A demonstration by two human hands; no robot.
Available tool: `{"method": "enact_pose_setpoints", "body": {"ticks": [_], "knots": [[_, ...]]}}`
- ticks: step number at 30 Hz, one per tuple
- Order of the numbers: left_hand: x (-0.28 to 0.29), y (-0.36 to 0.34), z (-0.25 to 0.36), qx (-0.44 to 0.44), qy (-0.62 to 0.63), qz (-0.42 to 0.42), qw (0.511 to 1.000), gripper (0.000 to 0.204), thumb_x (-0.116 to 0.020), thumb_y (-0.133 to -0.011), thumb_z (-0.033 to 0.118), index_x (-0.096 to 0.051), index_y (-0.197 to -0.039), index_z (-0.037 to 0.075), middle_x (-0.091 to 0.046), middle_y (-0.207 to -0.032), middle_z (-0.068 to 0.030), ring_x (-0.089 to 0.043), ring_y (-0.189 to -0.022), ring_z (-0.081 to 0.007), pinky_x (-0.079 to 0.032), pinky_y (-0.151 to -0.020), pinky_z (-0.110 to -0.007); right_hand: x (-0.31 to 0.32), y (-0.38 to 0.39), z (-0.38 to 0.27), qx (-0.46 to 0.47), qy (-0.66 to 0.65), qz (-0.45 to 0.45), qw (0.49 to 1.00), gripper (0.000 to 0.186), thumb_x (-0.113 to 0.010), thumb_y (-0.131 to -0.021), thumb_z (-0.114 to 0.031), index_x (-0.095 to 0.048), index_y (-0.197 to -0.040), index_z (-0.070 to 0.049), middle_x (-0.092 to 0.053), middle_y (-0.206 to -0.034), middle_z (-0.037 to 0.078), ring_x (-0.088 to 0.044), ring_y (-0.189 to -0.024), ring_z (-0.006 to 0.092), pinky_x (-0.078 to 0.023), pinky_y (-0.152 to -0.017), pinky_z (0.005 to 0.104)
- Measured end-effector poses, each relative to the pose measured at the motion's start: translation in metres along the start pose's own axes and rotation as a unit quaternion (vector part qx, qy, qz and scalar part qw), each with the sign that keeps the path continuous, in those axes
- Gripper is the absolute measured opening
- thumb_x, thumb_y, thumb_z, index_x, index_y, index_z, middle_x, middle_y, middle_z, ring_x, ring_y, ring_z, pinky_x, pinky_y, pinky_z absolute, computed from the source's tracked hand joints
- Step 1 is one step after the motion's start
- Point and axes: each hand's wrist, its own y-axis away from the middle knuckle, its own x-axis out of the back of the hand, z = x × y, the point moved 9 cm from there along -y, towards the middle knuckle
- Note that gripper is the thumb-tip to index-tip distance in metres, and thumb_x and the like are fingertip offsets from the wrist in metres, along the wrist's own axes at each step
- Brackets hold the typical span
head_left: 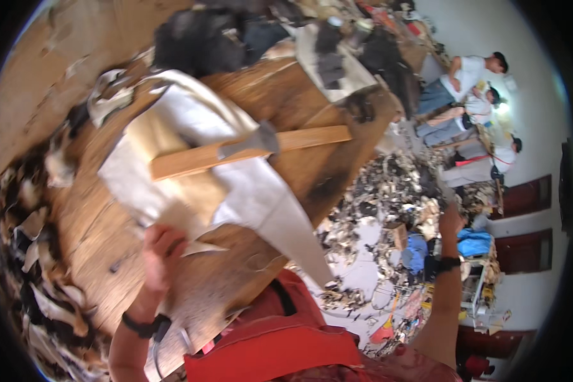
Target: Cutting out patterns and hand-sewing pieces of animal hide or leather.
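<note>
My left hand (164,245) has its fingers curled at the lower edge of a white and cream hide-like sheet (254,210), apparently gripping it. The sheet lies on a wooden table (83,235), with a long wooden strip (312,135) across it and a grey metal piece (251,145) on the strip. My right hand (451,219) is out to the right, beyond the table's edge, fingers closed around something grey and blurred that I cannot make out.
Dark and pale scraps (197,38) pile along the table's far and left edges. Heaps of scraps (395,184) cover much of the floor at the right. Three people (465,76) are by the wall. A blue bag (474,242) and a metal frame (481,286) stand below them.
</note>
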Motion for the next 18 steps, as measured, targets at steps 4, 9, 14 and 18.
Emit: {"method": "enact_pose_setpoints", "body": {"ticks": [4,9,14,18], "knots": [[-0.001,0.005,-0.005,0.079,-0.007,0.019,0.997,0.018,-0.077,-0.070,-0.001,-0.068,-0.084,0.005,-0.061,-0.094,-0.0098,-0.058,-0.089,-0.0305,-0.048,-0.079,-0.041,0.011,-0.062,-0.067,0.030,-0.077,0.062,0.995,0.018,-0.060,-0.086,-0.011,-0.068,-0.103,-0.012,-0.069,-0.092,0.015,-0.067,-0.088,0.0369,-0.052,-0.075,0.0491],[-0.002,0.029,-0.004,0.080,-0.129,0.055,0.987,0.030,-0.068,-0.083,0.009,-0.065,-0.112,0.004,-0.060,-0.120,-0.0149,-0.055,-0.112,-0.0341,-0.043,-0.096,-0.044,0.103,-0.088,-0.220,0.194,-0.240,0.237,0.921,0.010,-0.062,-0.077,-0.006,-0.070,-0.083,-0.009,-0.067,-0.089,0.014,-0.065,-0.077,0.0365,-0.051,-0.070,0.0462],[-0.024,0.016,0.014,0.120,-0.292,-0.045,0.948,0.077,-0.040,-0.100,0.049,-0.022,-0.154,-0.003,-0.024,-0.160,-0.0227,-0.017,-0.151,-0.0384,-0.008,-0.122,-0.051,0.049,-0.124,-0.271,0.272,-0.146,0.221,0.925,0.008,-0.063,-0.076,-0.008,-0.069,-0.081,-0.009,-0.066,-0.088,0.015,-0.064,-0.079,0.0338,-0.049,-0.073,0.0462],[-0.025,0.017,0.015,0.117,-0.306,-0.049,0.943,0.083,-0.042,-0.098,0.055,-0.024,-0.154,-0.003,-0.025,-0.160,-0.0230,-0.018,-0.150,-0.0403,-0.008,-0.122,-0.054,0.067,-0.123,-0.289,0.238,-0.139,0.198,0.941,0.020,-0.064,-0.077,-0.009,-0.072,-0.096,-0.008,-0.066,-0.102,0.016,-0.062,-0.091,0.0326,-0.046,-0.081,0.0492]]}}
